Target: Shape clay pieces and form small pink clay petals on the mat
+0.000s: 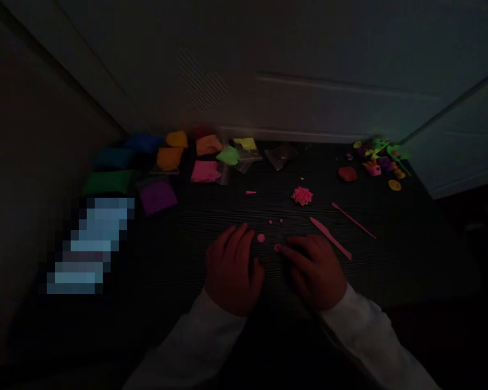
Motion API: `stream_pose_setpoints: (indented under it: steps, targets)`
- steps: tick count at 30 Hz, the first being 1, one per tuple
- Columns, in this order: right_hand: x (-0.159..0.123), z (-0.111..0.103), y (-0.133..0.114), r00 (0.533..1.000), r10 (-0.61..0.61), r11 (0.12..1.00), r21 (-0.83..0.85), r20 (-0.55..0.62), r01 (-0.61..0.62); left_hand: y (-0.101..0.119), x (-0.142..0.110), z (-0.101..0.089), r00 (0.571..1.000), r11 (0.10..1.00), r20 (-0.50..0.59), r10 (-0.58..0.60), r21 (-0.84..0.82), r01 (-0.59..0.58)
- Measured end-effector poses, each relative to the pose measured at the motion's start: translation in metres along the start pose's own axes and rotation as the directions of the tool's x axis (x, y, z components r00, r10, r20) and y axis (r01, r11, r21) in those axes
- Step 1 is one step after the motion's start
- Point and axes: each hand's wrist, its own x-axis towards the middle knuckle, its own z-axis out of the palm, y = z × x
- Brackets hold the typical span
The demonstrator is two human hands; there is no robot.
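On the dark table, my right hand (317, 271) has its index fingertip on a small flat pink clay disc (277, 247). The hand's other fingers are bent, and nothing shows gripped in them. My left hand (233, 268) lies palm down with its fingers stretched out, holding nothing. Just right of its fingertips is another pink clay disc (261, 238). Two tiny pink clay balls (270, 221) sit a little beyond the discs. Farther back stands a pink many-petalled clay flower (302, 196). A pink plastic knife (330, 238) lies beside my right hand.
A thin pink modelling stick (353, 220) lies right of the knife. Coloured clay packs, including a purple one (158, 196), line the back left. Small clay figures (384, 157) and a red lump (347, 174) are back right. A blurred bright panel (91, 244) lies left. A wall borders the table's back.
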Motion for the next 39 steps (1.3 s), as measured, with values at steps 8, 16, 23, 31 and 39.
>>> stream_pose_setpoints:
  steps: [8, 16, 23, 31, 39]
  targets:
    - [0.002, -0.003, -0.003, 0.999, 0.013, 1.0, -0.028, 0.045, -0.012, -0.001, 0.0, -0.001, 0.998, 0.999, 0.048, -0.045, 0.005, 0.044]
    - [-0.002, 0.0, 0.004, 0.995, 0.094, 0.985, 0.145, -0.036, -0.088, -0.002, 0.004, 0.0, 0.994, 0.996, 0.074, -0.079, -0.027, 0.081]
    - [-0.001, 0.004, 0.006, 0.974, 0.204, 0.957, 0.229, -0.095, -0.178, -0.008, 0.016, -0.002, 0.991, 0.998, 0.119, -0.055, -0.016, 0.058]
    - [-0.002, 0.004, 0.008, 0.968, 0.192, 0.955, 0.257, -0.159, -0.148, -0.019, 0.03, 0.004, 0.99, 0.986, 0.106, -0.097, -0.126, 0.11]
    - [0.0, 0.004, 0.009, 0.959, 0.187, 0.95, 0.289, -0.215, -0.12, -0.012, 0.033, 0.004, 0.978, 0.976, 0.116, -0.174, -0.111, 0.187]
